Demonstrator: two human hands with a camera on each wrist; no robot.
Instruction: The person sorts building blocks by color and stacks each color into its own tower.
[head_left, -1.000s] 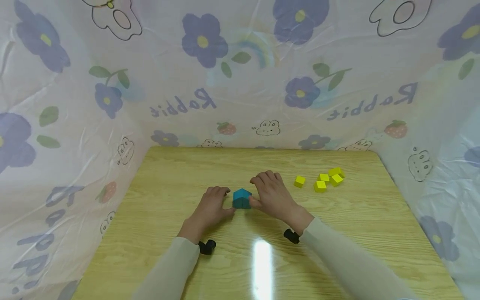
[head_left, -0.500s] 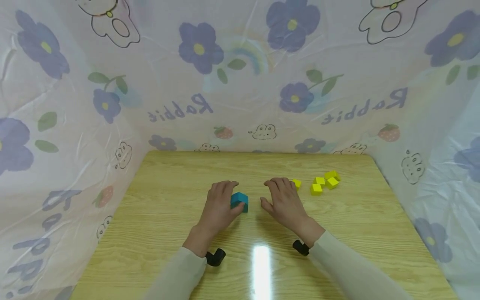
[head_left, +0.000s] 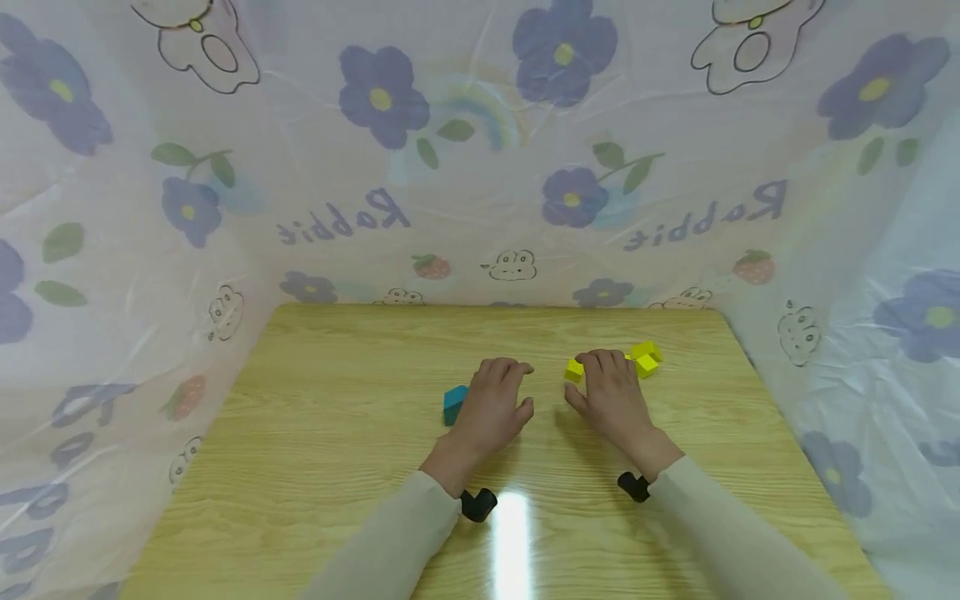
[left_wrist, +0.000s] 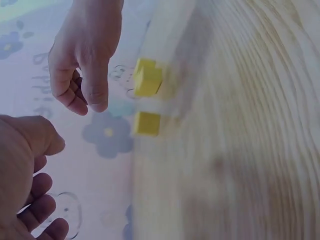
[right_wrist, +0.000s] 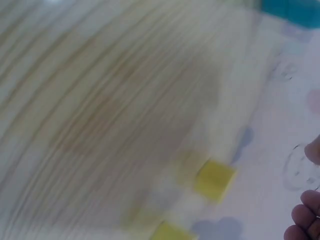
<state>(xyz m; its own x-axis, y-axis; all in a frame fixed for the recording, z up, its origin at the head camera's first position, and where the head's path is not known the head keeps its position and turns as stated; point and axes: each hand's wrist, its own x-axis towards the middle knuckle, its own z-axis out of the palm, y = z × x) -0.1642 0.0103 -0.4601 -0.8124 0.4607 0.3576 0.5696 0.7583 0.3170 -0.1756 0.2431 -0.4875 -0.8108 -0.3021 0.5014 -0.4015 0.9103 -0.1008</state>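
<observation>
At lower centre, the left hand [head_left: 491, 407], half-spread and empty, partly hides a blue block [head_left: 453, 404]. Rightward, the right hand [head_left: 617, 402], likewise half-spread and empty, overlaps yellow blocks [head_left: 646, 365].

Yellow cube [right_wrist: 215, 180] on tabletop [right_wrist: 100, 95], second cube [right_wrist: 172, 232] cut by bottom edge. Blue block [right_wrist: 295, 11] top right. Hand [right_wrist: 305, 216] at right edge, apart from cubes, patterned cloth [right_wrist: 270, 165] behind.

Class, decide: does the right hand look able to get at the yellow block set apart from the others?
Probably yes: the right hand looks empty, near the yellow block, and the left wrist view shows nothing between them.
</observation>
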